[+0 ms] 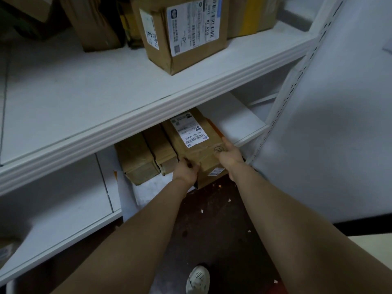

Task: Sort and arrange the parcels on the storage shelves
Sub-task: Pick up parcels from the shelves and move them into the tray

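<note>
A long brown cardboard parcel [197,145] with a white shipping label lies on the lowest shelf, its near end sticking out over the floor. My left hand [186,170] grips the near left corner of this parcel. My right hand [230,154] holds its near right edge, fingers curled over the top. Two more brown parcels [137,158] lie side by side directly to its left on the same shelf.
The wide white upper shelf [106,98] carries a labelled brown box [184,32] and several other parcels behind it. A white shelf upright [297,81] and a white panel stand to the right. A dark floor with litter and a white shoe [198,280] are below.
</note>
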Action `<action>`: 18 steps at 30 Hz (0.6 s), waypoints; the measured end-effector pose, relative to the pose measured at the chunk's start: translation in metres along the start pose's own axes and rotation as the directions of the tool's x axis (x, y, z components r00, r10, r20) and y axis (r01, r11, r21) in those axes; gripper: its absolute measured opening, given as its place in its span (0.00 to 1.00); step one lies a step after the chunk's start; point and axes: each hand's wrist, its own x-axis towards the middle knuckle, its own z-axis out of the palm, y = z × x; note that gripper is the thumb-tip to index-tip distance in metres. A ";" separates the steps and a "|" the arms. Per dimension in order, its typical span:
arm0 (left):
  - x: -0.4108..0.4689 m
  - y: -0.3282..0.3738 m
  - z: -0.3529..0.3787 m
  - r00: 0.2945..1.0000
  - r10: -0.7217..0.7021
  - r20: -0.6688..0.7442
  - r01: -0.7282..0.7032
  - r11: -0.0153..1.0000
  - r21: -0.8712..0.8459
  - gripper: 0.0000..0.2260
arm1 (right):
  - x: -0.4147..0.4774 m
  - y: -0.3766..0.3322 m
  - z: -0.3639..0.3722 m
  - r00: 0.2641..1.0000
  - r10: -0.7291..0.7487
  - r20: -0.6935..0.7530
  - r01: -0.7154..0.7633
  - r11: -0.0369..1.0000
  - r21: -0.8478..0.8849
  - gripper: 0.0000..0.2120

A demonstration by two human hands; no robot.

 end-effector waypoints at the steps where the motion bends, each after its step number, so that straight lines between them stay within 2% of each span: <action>1: -0.003 0.001 -0.001 1.000 -0.008 -0.012 0.008 1.000 0.027 0.21 | 0.006 0.006 0.001 1.000 0.002 -0.005 -0.002 1.000 -0.025 0.35; 6: -0.028 0.016 -0.013 1.000 -0.011 0.007 0.010 0.999 0.052 0.16 | -0.024 -0.007 -0.007 0.999 -0.010 -0.038 0.007 0.997 -0.074 0.34; 10: -0.060 0.037 -0.027 1.000 -0.003 -0.005 0.003 0.999 0.040 0.15 | -0.073 -0.041 -0.023 0.998 -0.057 -0.031 0.053 0.992 -0.118 0.17; 14: -0.099 0.074 -0.042 0.996 0.088 -0.012 -0.088 0.996 0.000 0.07 | -0.130 -0.082 -0.042 0.989 -0.145 -0.005 0.145 0.987 -0.064 0.18; 17: -0.124 0.100 -0.055 0.985 0.164 -0.061 -0.164 0.986 0.001 0.14 | -0.164 -0.105 -0.049 0.979 -0.204 0.014 0.204 0.977 -0.054 0.12; 18: -0.134 0.109 -0.060 0.980 0.187 -0.063 -0.188 0.982 0.000 0.13 | -0.175 -0.115 -0.053 0.972 -0.234 0.026 0.235 0.970 -0.059 0.10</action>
